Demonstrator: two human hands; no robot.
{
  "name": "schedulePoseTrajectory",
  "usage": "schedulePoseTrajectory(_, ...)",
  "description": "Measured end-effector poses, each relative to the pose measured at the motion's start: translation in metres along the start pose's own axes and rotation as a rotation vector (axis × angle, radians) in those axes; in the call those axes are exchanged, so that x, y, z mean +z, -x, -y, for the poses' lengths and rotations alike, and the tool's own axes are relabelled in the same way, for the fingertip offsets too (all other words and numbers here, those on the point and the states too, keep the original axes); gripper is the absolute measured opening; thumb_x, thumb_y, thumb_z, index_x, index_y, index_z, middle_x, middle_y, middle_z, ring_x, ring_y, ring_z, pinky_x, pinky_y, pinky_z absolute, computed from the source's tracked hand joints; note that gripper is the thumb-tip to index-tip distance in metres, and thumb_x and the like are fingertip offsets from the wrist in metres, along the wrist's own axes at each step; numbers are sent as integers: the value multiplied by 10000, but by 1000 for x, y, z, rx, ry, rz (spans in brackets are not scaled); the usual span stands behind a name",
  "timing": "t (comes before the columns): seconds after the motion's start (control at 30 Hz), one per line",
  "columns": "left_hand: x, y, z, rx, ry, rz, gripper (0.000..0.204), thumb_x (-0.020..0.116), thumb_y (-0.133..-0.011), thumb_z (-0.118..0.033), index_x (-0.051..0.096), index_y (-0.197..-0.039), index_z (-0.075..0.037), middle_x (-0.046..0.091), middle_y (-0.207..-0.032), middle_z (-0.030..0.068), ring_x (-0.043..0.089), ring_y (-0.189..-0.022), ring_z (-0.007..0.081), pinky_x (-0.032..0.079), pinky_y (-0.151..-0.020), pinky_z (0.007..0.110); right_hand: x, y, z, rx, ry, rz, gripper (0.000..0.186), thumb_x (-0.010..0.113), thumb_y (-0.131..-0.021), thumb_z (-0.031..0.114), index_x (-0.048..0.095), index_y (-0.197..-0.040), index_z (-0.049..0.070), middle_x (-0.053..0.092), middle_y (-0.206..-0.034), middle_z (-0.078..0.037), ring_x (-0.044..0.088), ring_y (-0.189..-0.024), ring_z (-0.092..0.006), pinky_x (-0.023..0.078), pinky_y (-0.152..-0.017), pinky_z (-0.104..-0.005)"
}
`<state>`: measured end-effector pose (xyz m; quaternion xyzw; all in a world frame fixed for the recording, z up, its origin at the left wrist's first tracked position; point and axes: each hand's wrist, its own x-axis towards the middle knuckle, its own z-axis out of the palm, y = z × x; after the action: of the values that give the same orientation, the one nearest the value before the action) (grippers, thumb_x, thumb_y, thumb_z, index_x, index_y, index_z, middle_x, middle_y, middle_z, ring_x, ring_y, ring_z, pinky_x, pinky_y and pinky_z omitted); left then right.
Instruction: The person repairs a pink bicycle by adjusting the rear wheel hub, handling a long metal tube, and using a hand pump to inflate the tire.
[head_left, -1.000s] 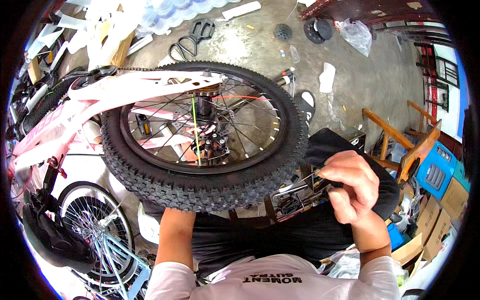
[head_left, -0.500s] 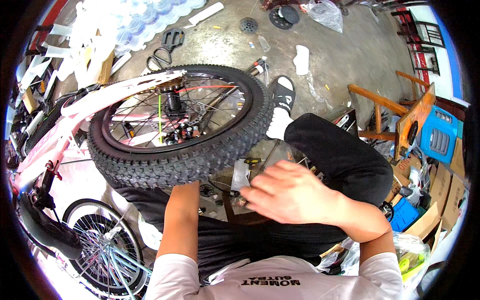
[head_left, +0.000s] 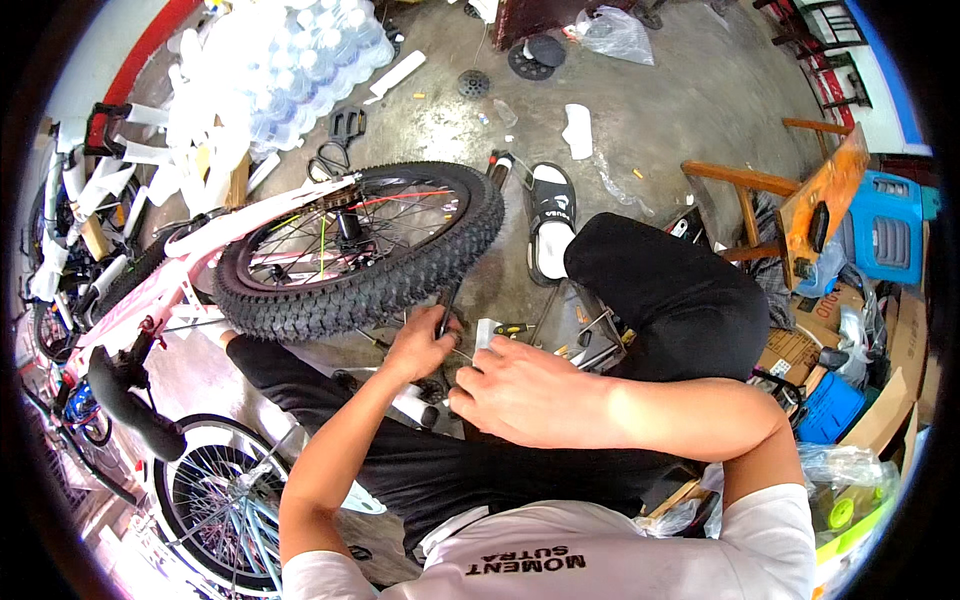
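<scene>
A pink bicycle frame (head_left: 172,262) lies tipped over, its wheel with a knobbly black tyre (head_left: 350,303) raised toward me. Just below the tyre's right part, my left hand (head_left: 422,345) is closed around a dark, slim, rod-like thing (head_left: 446,312) whose kind I cannot make out. Close beside it, my right hand (head_left: 520,393) has its fingers curled in; whatever they hold is hidden. A thin light line, perhaps a cable, shows between the two hands. Beyond the right fingers are a white slip (head_left: 485,332) and a yellow-and-black tool handle (head_left: 513,329).
Plastic-wrapped bottles (head_left: 325,75) stand at the far left, with a black pedal (head_left: 347,124) nearby. At the right are a tipped wooden stool (head_left: 822,205), a blue plastic stool (head_left: 886,228) and cardboard boxes (head_left: 830,318). Another bicycle's wheel (head_left: 215,500) is at the lower left.
My left hand has come out from behind the tyre and now grips the dark slim thing. My right hand has moved slightly left, closer to it. The wheel sits farther from my body.
</scene>
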<state>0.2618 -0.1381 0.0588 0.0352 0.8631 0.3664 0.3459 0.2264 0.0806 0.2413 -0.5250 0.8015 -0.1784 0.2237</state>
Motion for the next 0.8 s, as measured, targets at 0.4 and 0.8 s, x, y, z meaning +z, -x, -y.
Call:
schedulePoseTrajectory(0.4, -50, 45, -144, -377, 1080, 161, 303, 674, -929, -327, 582, -1095, -90, 671, -945, 96, 624, -644, 145, 497, -446, 277, -79, 42, -79, 303, 24, -248, 294, 675, -877, 327, 695, -1011, 65, 703, -886, -146, 680, -873, -373, 532, -755, -493)
schedulePoseTrajectory(0.8, -13, 33, -169, -212, 1769, -26, 317, 605, -992, -380, 686, -949, -76, 718, -928, 137, 703, -835, 309, 610, -711, 441, -48, 98, -37, 252, -218, -508, 352, 666, -898, 256, 667, -1182, 47, 690, -1131, -157, 666, -1031, -344, 526, -873, -441)
